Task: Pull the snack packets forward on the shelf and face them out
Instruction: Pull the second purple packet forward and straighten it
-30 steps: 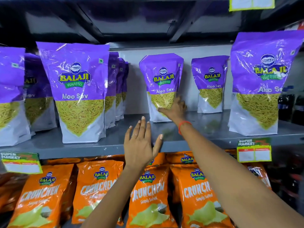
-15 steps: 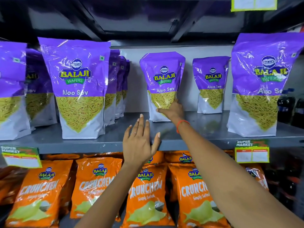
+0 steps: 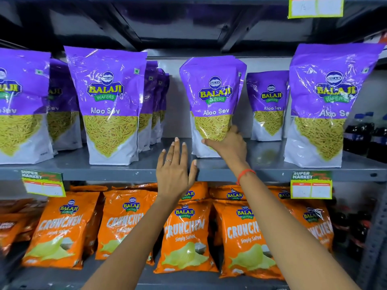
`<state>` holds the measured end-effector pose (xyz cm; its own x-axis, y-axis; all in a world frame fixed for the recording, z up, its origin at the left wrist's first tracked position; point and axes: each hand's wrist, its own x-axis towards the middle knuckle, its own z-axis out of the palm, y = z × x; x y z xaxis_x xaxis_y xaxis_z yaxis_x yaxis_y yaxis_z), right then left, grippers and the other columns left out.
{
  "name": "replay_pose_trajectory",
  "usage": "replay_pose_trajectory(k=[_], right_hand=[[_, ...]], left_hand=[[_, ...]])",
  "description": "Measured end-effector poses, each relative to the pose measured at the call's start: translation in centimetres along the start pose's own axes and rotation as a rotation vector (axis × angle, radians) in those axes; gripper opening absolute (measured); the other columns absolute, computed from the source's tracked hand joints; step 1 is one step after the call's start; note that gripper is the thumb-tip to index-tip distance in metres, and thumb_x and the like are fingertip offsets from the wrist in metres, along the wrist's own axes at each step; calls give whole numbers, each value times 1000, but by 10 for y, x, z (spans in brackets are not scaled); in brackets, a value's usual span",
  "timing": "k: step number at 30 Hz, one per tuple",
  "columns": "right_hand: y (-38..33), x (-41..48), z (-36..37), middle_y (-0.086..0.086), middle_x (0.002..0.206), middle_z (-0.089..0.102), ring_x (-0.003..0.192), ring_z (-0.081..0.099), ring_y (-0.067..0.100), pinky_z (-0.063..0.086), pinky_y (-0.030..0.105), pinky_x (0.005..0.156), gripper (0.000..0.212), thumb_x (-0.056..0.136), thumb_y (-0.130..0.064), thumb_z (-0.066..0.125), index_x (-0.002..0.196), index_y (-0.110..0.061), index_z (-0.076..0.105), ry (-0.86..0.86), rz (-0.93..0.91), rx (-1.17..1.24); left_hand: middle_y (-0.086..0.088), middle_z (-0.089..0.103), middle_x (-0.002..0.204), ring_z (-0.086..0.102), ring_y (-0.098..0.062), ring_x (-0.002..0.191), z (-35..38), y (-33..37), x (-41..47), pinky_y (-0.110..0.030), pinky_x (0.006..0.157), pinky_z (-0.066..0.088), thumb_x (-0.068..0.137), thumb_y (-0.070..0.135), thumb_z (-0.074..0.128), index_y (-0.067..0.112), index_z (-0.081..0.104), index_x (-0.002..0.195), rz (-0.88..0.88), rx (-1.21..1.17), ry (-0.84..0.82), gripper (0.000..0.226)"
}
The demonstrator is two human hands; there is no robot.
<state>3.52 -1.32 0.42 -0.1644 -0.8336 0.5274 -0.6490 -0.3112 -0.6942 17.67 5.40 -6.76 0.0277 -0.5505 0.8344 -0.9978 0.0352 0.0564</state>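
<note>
Aloo Sev packet (image 3: 212,105) stands mid-shelf, behind its front-row neighbours, your right hand (image 3: 229,144) gripping its lower right corner. Draw it level with the shelf (image 3: 261,164) edge, label outward; let your open-fingered left hand (image 3: 174,170) steady it.

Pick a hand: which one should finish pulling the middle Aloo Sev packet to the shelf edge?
Right. The right hand already grips the middle Aloo Sev packet at its lower front. The left hand hovers open by the shelf edge, touching no packet.
</note>
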Motion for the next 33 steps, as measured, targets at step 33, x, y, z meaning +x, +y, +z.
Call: replay_pose_trajectory(k=[33], right_hand=[[0,-58,-38,21,133,47,124,49,38,47,47,92,114,56,-66,76,142,-7,30,105,-33,-18]], left_hand=[[-19,44,145,43,-31,132,-2,-1,0,-49,107,33,94,43,25,5,47,136,19,3,-25,61]])
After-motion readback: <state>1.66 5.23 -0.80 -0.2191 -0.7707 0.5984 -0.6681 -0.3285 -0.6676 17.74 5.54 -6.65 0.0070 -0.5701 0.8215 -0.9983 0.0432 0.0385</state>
